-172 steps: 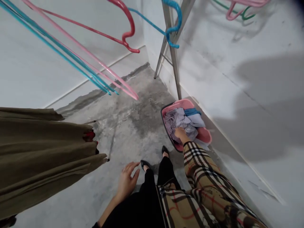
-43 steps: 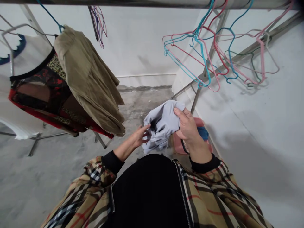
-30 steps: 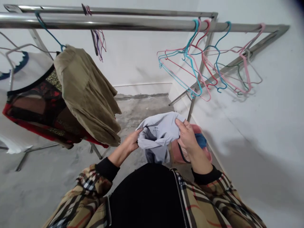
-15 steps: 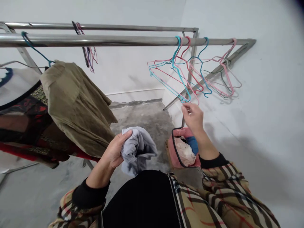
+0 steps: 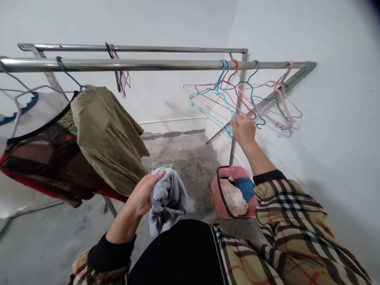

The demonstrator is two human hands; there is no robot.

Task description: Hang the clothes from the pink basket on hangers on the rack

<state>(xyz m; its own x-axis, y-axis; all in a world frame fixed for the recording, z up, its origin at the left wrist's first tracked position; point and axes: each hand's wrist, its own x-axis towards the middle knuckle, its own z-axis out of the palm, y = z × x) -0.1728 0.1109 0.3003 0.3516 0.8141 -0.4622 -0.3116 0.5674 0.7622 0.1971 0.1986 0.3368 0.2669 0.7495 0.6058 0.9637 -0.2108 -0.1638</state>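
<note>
My left hand is closed around a bunched pale grey garment held low in front of my body. My right hand is raised to a cluster of thin plastic hangers, blue, pink and red, hooked on the steel rail. Its fingers are curled at the lower edge of the hangers and touch them; which hanger they grip is not clear. Below that arm a pink laundry basket stands on the floor with pale and blue clothes inside.
An olive garment and a red and black patterned one hang on the left of the rail. A second rail runs behind with several more hangers. White walls close in at the back and right; the concrete floor lies between.
My right hand rose from the garment to the hangers and now touches them. My left hand alone keeps the grey garment, bunched lower. The view tilted up to show the rails.
</note>
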